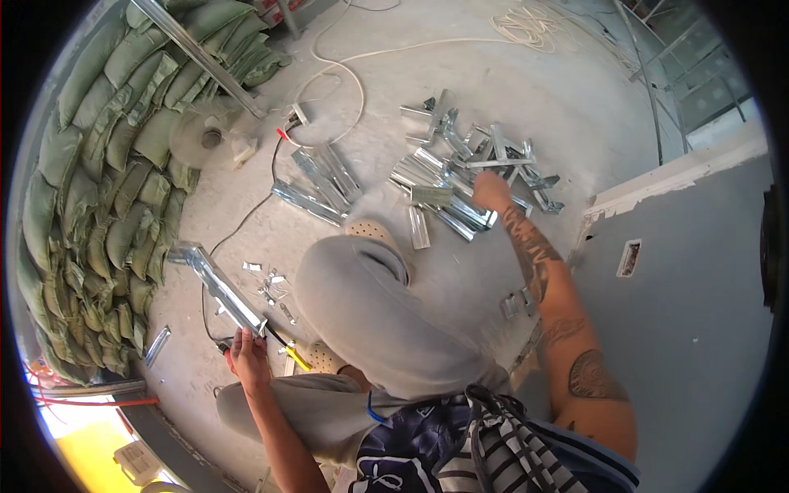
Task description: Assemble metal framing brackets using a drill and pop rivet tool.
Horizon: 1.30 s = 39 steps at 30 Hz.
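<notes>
My left hand (249,359) is closed around the near end of a long galvanized metal channel (218,283), whose far end bends off to the left. Something red shows beside that hand, partly hidden. A yellow-handled tool (296,357) lies close by, near my shoe. At the right, my right hand (493,191) reaches into a pile of short cut metal channel pieces (423,170). Its fingers are curled down among the pieces, and what they grip is hidden. Another small group of metal channel pieces (322,177) lies left of the pile.
Stacked green sandbags (123,181) line the left side. A grey wall (682,238) with a socket opening stands on the right. A white cable (359,90) loops over the concrete floor to a power strip (299,114). Small metal scraps (273,286) lie before my left shoe.
</notes>
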Each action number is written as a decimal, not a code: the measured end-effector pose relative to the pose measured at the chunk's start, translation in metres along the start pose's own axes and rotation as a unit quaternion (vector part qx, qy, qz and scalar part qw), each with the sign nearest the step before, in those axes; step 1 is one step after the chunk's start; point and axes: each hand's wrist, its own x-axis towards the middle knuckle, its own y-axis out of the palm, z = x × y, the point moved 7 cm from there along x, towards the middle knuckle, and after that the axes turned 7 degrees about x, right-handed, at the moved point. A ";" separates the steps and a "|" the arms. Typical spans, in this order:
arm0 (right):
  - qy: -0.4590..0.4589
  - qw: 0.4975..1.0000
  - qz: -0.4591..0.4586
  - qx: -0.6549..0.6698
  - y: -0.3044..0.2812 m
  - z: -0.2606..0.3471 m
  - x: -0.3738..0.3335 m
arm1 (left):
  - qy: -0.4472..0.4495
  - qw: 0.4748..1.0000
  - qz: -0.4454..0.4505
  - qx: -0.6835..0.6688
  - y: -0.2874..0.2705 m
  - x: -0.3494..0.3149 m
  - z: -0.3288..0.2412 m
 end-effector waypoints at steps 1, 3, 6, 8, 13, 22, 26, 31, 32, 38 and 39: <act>0.026 0.997 0.062 0.028 -0.010 -0.011 -0.001 | 0.003 1.000 0.023 0.015 0.009 0.000 -0.001; -0.003 0.996 0.093 0.016 -0.033 0.011 0.015 | 0.025 1.000 0.011 0.003 -0.003 -0.008 -0.019; -0.056 0.994 0.093 -0.026 -0.023 -0.032 0.026 | 0.010 1.000 0.027 -0.010 0.028 -0.006 -0.011; 0.024 0.987 0.145 0.070 -0.016 0.009 0.014 | 0.029 0.998 0.057 -0.003 0.014 -0.013 -0.022; 0.017 0.995 0.052 -0.080 0.011 -0.019 -0.025 | 0.024 0.998 0.049 -0.032 0.013 -0.016 -0.010; -0.005 0.789 0.228 0.571 -0.140 0.116 0.008 | 0.081 0.996 -0.002 0.023 0.012 -0.050 -0.070; -0.138 0.668 0.360 0.636 -0.200 0.274 -0.012 | 0.148 0.984 0.048 0.091 0.064 -0.068 -0.138; -0.222 0.451 0.425 0.753 -0.161 0.437 -0.062 | 0.206 0.968 0.140 0.034 0.107 -0.070 -0.180; -0.235 0.447 0.441 0.742 -0.158 0.461 -0.070 | 0.220 0.964 0.131 0.064 0.109 -0.072 -0.187; -0.249 0.320 0.522 0.750 -0.149 0.523 -0.107 | 0.223 0.967 0.104 0.069 0.114 -0.074 -0.192; -0.270 0.344 0.503 0.746 -0.143 0.525 -0.103 | 0.208 0.967 0.116 0.093 0.112 -0.067 -0.182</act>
